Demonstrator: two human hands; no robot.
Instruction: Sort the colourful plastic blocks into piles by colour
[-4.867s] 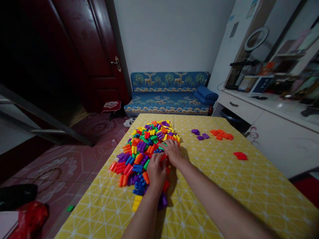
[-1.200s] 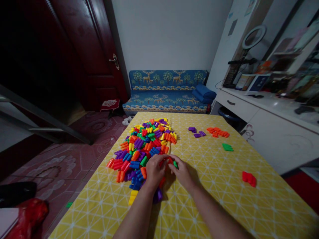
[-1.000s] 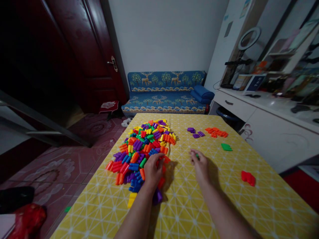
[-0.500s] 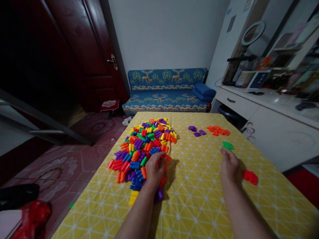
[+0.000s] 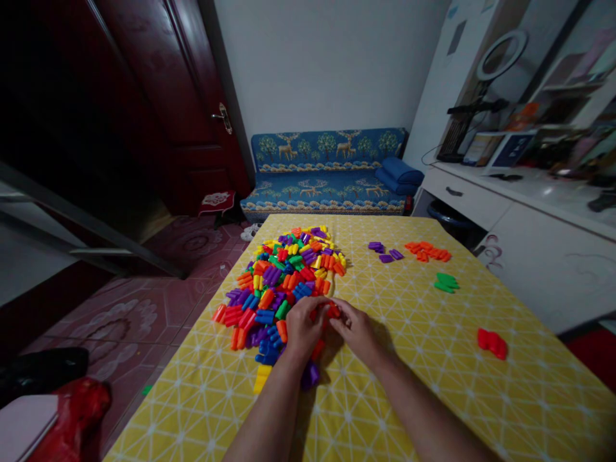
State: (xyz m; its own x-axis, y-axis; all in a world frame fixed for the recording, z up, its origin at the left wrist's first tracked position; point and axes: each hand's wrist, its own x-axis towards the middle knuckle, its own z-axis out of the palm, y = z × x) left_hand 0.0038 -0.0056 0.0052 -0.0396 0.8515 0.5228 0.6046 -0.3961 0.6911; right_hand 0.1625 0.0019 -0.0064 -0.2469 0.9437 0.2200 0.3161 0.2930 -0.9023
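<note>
My left hand (image 5: 304, 326) is closed at the right edge of a big pile of coloured plastic building blocks (image 5: 269, 277). Its fingertips pinch a red building block (image 5: 333, 310). My right hand (image 5: 356, 328) meets it from the right, its thumb and fingers closed on the same block. The fingers cover much of this piece. Further right lie small separate groups: purple blocks (image 5: 386, 258), orange blocks (image 5: 427, 251), green blocks (image 5: 446, 282) and red blocks (image 5: 491, 343).
A yellow patterned cloth (image 5: 399, 410) covers the table. Behind it stands a blue sofa (image 5: 327, 173). A white dresser (image 5: 534, 237) is on the right, a dark red door (image 5: 168, 96) at the left. A red bag (image 5: 81, 417) lies at lower left.
My right hand has moved left, from beside the green blocks to my left hand, and now touches the red building block. The green blocks stay on the table. The view has shifted slightly.
</note>
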